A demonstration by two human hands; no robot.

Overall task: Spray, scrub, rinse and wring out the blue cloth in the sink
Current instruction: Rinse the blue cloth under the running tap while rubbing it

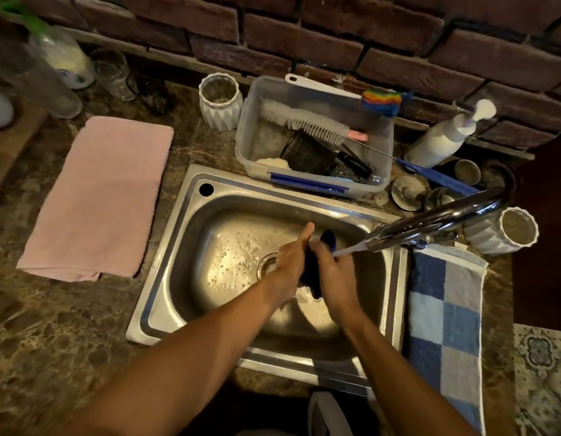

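A dark blue cloth hangs bunched between both my hands over the middle of the steel sink. My left hand grips its left side, thumb pointing up. My right hand grips its right side. A stream of water runs from the chrome faucet onto the cloth's top end by my right hand. Most of the cloth is hidden between my palms. Water drops lie on the sink floor near the drain.
A folded pink towel lies left of the sink, a blue checked towel right of it. Behind the sink stands a clear plastic bin with brushes. A white pump bottle, white ribbed cups and steel cups stand at the back right.
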